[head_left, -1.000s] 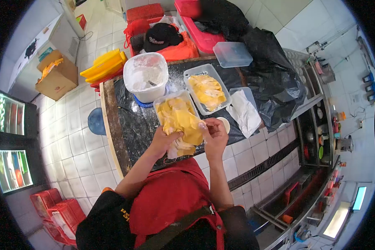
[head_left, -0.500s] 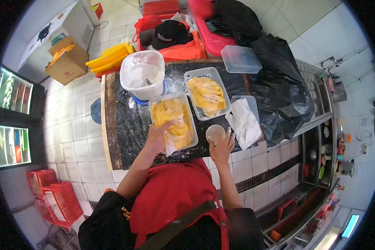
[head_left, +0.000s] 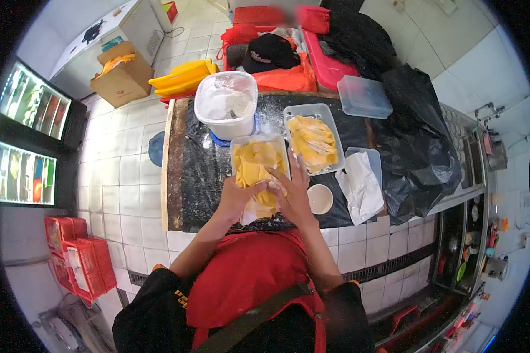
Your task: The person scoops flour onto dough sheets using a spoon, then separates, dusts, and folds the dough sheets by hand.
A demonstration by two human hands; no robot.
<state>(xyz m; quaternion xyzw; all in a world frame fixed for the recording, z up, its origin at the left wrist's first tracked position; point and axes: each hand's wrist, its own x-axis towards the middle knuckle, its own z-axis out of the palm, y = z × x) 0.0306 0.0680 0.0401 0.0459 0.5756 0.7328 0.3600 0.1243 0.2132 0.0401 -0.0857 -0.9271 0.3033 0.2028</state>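
My left hand (head_left: 237, 199) is at the near left of a clear plastic tub holding floury yellow dough sheets (head_left: 256, 156). Its thumb points right and its fingers curl around a dough piece near the tub's front edge. My right hand (head_left: 293, 197) reaches over the tub's right side, fingers stretched and spread, its thumb and index finger touching the dough close to my left thumb. What lies beneath the two thumbs is partly hidden. To the right of my right hand stands a small white bowl (head_left: 320, 199).
A second tub of yellow dough sheets (head_left: 312, 141) sits behind on the right. A white bucket of flour (head_left: 225, 106) stands at the back left. White paper (head_left: 362, 188) lies on the right, near a clear lid (head_left: 364, 97) and black plastic (head_left: 421, 153).
My right hand has left the small white bowl and moved left to the dough in the near tub. My left hand has stayed at this dough. The view has shifted slightly.
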